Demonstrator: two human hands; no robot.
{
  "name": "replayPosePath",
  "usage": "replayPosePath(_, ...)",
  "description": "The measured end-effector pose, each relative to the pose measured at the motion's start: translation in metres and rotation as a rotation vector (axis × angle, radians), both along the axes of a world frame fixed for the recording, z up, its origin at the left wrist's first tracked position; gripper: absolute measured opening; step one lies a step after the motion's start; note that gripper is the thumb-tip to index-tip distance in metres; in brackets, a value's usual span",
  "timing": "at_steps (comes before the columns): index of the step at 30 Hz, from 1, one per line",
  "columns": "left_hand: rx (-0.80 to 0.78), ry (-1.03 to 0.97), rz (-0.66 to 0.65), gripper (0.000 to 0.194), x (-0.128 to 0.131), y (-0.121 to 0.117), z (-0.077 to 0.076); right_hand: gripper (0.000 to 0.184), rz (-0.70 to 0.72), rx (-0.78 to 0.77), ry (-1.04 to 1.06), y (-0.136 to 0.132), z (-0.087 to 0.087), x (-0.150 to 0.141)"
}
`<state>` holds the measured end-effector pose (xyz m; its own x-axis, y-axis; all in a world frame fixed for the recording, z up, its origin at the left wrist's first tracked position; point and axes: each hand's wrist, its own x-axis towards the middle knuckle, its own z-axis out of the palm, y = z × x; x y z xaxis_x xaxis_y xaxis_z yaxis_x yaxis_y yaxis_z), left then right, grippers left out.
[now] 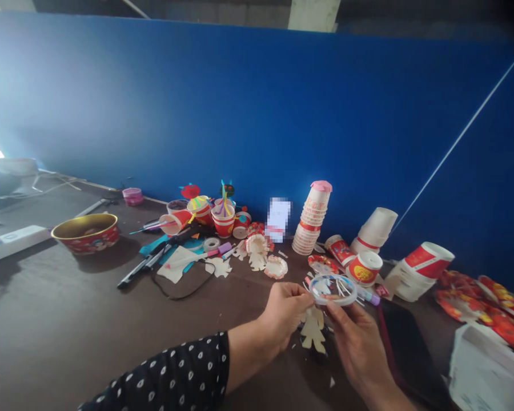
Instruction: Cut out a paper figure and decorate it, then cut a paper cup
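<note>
Between my hands is a roll of clear tape [346,298], held tilted above the table. My left hand [285,308] pinches at its left rim with thumb and fingertips. The fingers of my right hand [357,334] grip its lower right side. Just below lies a pale cut-out paper figure [313,332], partly hidden by the hands. A dark object [320,358] shows under the figure; its kind is unclear. Behind the roll are thin white strips and a purple-capped marker [370,295].
Cut paper cups [275,266] and decorated cups [223,220] stand beyond the hands. A tall cup stack [310,222] is near the blue partition [240,114]. Left are a red-and-gold bowl [88,242] and a black stick-like tool [141,271]. Several cups [428,260] and a dark flat object [411,348] lie right.
</note>
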<state>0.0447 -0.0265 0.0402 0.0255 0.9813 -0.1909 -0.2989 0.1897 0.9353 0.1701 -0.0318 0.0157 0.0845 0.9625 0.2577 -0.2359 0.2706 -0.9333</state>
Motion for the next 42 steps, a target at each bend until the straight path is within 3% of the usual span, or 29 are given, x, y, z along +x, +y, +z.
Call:
replayPosePath(4,0.052,-0.017,-0.043,0.011,0.0,-0.001,-0.002,0.015,0.097,-0.102,0.188,-0.001,0.005,-0.001)
replayPosePath(11,0.05,-0.169,-0.122,0.016,0.0,-0.004,0.001,0.016,0.094,-0.161,0.261,-0.001,0.005,0.0)
replayPosePath(19,-0.094,-0.257,-0.047,0.008,0.002,0.0,-0.002,0.016,0.035,-0.015,-0.011,-0.003,-0.002,0.002)
replayPosePath(26,-0.183,-0.263,-0.046,0.013,0.003,0.0,0.009,0.011,-0.061,0.129,-0.281,-0.006,0.002,0.006)
replayPosePath(31,-0.184,-0.216,-0.077,0.013,-0.003,0.008,0.002,0.014,0.026,0.036,-0.022,-0.005,0.004,0.003)
replayPosePath(35,-0.11,-0.127,-0.019,0.018,-0.011,0.015,-0.008,0.018,-0.119,0.143,0.151,0.002,0.017,0.021)
replayPosePath(37,0.024,-0.079,-0.06,0.012,-0.012,0.017,-0.009,0.023,-0.134,0.121,-0.051,0.007,0.02,0.035)
replayPosePath(39,0.123,-0.002,-0.066,0.014,-0.012,0.018,-0.009,0.021,-0.214,0.078,-0.38,0.012,0.018,0.048)
replayPosePath(42,0.136,0.046,-0.047,0.015,-0.015,0.02,-0.011,0.022,-0.311,0.123,-0.805,0.015,0.01,0.055)
